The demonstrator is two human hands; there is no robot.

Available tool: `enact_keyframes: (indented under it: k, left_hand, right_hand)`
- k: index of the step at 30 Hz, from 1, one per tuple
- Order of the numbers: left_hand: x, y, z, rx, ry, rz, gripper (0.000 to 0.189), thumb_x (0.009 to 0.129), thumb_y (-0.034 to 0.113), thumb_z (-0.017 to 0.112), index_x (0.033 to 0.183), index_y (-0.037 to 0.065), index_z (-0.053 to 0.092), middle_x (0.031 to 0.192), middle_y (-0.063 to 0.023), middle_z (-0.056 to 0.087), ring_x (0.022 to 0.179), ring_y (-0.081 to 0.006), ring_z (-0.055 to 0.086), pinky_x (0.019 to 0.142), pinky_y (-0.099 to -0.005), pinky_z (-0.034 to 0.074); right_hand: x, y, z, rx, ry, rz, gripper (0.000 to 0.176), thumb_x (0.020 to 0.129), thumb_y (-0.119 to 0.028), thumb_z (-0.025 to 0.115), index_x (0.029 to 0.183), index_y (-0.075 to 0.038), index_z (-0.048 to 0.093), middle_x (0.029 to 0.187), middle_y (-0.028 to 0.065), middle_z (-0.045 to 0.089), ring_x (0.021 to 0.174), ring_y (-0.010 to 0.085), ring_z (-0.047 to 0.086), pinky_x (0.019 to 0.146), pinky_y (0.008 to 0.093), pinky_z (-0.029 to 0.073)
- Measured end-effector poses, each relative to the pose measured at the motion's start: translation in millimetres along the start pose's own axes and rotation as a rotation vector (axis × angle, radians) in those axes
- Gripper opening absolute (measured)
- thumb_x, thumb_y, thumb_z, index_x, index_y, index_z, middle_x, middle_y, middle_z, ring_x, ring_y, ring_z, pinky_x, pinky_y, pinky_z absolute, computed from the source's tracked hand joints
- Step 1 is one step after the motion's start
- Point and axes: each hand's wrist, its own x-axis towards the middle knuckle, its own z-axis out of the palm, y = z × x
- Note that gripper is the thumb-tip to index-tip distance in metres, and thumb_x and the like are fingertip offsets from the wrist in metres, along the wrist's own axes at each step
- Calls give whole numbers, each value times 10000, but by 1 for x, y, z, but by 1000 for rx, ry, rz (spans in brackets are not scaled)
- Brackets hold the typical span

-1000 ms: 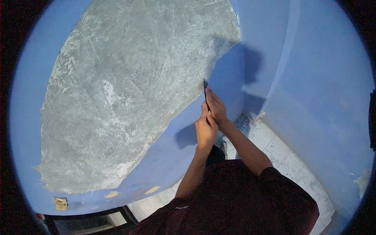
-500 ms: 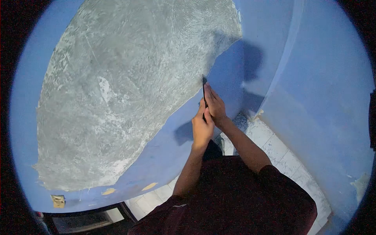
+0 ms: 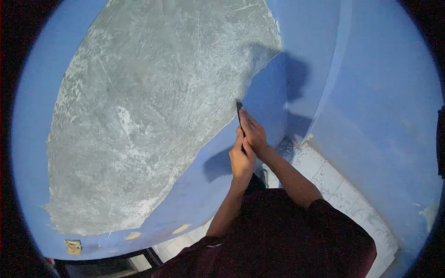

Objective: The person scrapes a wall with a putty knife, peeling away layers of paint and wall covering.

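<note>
A dark, narrow scraper [image 3: 238, 105], seen nearly edge-on, has its tip at the border between bare grey plaster [image 3: 153, 92] and blue paint [image 3: 269, 88]. My left hand [image 3: 242, 162] is wrapped round its lower end. Higher up, my right hand [image 3: 255, 135] presses along the scraper with fingers held together and stretched toward the tip. The two hands touch each other. Part of the handle is hidden by my fingers.
A second blue wall [image 3: 380, 116] meets this one at a corner on the right. White floor tiles [image 3: 333, 180] below carry scattered debris. At lower left are a tan wall fitting [image 3: 73, 247] and a dark-framed object [image 3: 102, 268].
The view has shifted slightly, so the wall sits lower in it. My hands and the scraper appear a little lower too, with the tip still at the paint edge.
</note>
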Motion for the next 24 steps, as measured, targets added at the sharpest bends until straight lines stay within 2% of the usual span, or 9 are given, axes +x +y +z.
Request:
enact_keyframes:
  k: [1,3,7,9,12,17,19,23,24]
  left_hand:
    - [0,1,0,-11,-4,-51,444,984,205,397,1339,-60,426,1319,-262,500,1230,-352,499,989,-367,413]
    - [1,2,3,3,-2,-49,443,983,206,397,1336,-59,430,1320,-265,498,1230,-354,499,987,-367,414]
    - [3,-2,11,83,57,-5,441,980,203,396,1333,-58,435,1300,-270,513,1211,-367,514,970,-371,427]
    - [3,-4,8,72,44,4,438,980,201,398,1335,-53,436,1282,-270,528,1191,-357,533,956,-372,437]
    - [3,-4,0,15,31,54,430,980,194,398,1343,-32,438,1240,-264,562,1144,-333,574,927,-372,456]
    - [-4,-9,0,47,47,54,414,980,175,398,1362,21,440,1196,-240,599,1085,-290,613,893,-362,471]
    - [-4,1,-3,48,2,-40,421,979,171,397,1372,21,426,1177,-236,610,1060,-296,626,873,-365,479]
    - [1,-1,-1,53,-23,-24,432,979,172,403,1374,-2,414,1189,-239,604,1052,-304,629,873,-370,482]
    - [2,-3,2,95,26,50,447,972,176,392,1369,-30,402,1165,-278,592,1060,-366,605,873,-400,486]
  right_hand:
    - [0,1,1,-5,11,1,549,842,-49,579,1347,69,399,1334,255,483,1201,372,521,960,385,483]
    - [-2,5,3,-14,-48,-4,626,845,-95,527,1403,68,295,1423,257,378,1281,359,442,1003,386,442]
    - [1,11,5,-14,-33,-30,626,840,-89,528,1408,49,303,1428,248,376,1279,359,445,1003,380,441]
    - [1,9,2,-27,-9,-40,619,807,-28,599,1374,52,364,1352,254,464,1230,361,497,976,391,470]
    - [-1,2,0,-26,-67,22,611,844,-80,519,1401,55,309,1417,254,385,1289,367,430,1018,383,429]
    - [-3,-4,2,64,-56,42,608,847,-61,504,1409,50,301,1413,256,389,1296,372,416,1020,400,425]
    - [-6,-2,5,59,-38,34,616,844,-54,504,1415,45,296,1413,252,390,1293,373,417,1019,404,425]
    - [-5,9,9,6,-43,7,651,823,-47,535,1420,45,290,1402,258,400,1259,383,448,1005,417,437]
    - [-2,10,7,-3,-17,-28,658,818,-43,543,1420,43,293,1398,261,404,1249,388,455,1000,422,441]
